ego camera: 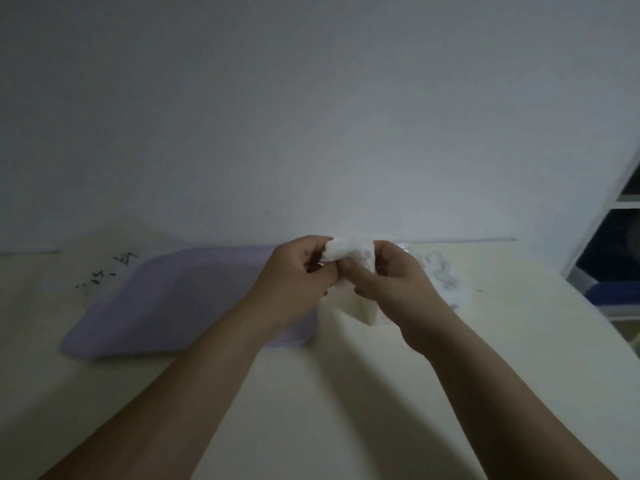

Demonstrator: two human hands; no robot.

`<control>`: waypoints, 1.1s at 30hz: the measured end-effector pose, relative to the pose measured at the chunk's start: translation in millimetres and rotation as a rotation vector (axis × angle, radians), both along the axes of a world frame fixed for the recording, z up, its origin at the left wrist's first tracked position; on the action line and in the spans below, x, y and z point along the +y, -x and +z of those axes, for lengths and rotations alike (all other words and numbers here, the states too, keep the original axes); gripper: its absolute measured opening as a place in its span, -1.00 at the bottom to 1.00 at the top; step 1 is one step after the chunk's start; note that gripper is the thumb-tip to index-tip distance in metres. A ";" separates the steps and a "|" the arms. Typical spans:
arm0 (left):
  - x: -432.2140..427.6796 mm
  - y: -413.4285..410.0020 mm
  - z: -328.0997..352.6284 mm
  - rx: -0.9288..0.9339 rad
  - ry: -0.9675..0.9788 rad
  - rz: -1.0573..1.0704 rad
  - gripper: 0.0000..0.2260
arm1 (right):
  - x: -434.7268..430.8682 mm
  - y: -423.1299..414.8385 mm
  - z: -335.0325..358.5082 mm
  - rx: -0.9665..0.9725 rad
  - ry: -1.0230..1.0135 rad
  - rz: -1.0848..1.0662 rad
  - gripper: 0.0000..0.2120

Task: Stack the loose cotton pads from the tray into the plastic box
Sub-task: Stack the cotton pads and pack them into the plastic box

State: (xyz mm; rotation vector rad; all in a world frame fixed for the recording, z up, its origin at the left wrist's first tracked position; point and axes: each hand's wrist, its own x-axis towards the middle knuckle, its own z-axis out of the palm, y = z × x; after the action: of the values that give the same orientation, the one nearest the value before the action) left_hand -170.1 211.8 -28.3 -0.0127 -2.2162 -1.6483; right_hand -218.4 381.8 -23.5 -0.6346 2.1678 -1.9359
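Above the tabletop (311, 393), the left hand (294, 275) and right hand (391, 282) together pinch a wad of cotton pads (349, 252). It hangs over the right edge of the lilac tray (166, 299), with loose cotton (446, 282) lying just to the right. The near tabletop lies bare.

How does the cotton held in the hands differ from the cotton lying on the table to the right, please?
The held cotton is lifted off the table, pinched between the left hand and right hand; the loose cotton lies on the table, untouched. The held cotton looks compact and bunched, while the loose cotton is spread and wispy. Both are white and fluffy.
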 end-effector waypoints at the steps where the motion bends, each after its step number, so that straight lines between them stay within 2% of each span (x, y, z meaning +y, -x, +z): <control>1: 10.0 4.5 2.8 -0.005 0.017 -0.017 -0.73 | 10.3 2.6 3.8 0.009 -0.016 -0.030 -0.67; 4: 45.1 21.2 11.0 -0.004 0.050 -0.070 -0.74 | 47.4 14.4 13.0 0.015 -0.008 -0.132 -0.68; 8: 91.0 50.4 7.1 -0.085 0.098 -0.068 -0.78 | 101.4 40.0 15.5 0.059 -0.001 -0.438 -0.77; 10: 105.4 65.3 2.5 -0.045 0.296 -0.069 -0.78 | 116.1 48.2 16.5 0.064 -0.001 -0.524 -0.92; 12: 121.6 80.4 2.3 -0.023 0.546 -0.114 -0.77 | 123.9 55.1 15.4 0.045 -0.016 -0.558 -0.80; 14: 133.5 93.6 2.5 -0.033 0.760 -0.180 -0.79 | 126.6 61.2 10.2 -0.002 -0.033 -0.553 -0.85; 17: 140.6 109.1 -2.6 -0.087 0.958 -0.274 -0.75 | 130.7 68.7 2.6 -0.070 -0.028 -0.535 -0.86; 20: 136.5 113.5 -5.3 -0.106 0.942 -0.327 -0.66 | 132.8 72.5 1.4 -0.115 -0.027 -0.503 -0.80; 25: 135.2 120.0 -8.4 -0.131 0.926 -0.371 -0.65 | 131.0 79.7 -4.6 -0.111 -0.077 -0.429 -0.80; 30: 128.1 122.8 -10.5 -0.086 0.841 -0.381 -0.86 | 129.0 83.3 -7.5 -0.098 -0.152 -0.378 -0.79; 33: 123.2 124.1 -13.1 -0.116 0.823 -0.373 -0.89 | 130.7 84.5 -7.2 -0.067 -0.213 -0.339 -0.79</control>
State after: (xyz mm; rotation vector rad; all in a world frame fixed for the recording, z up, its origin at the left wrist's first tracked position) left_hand -294.2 334.9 -41.4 -0.5843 -2.9523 -0.7692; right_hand -302.8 512.5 -30.7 -0.1724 2.5231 -1.7991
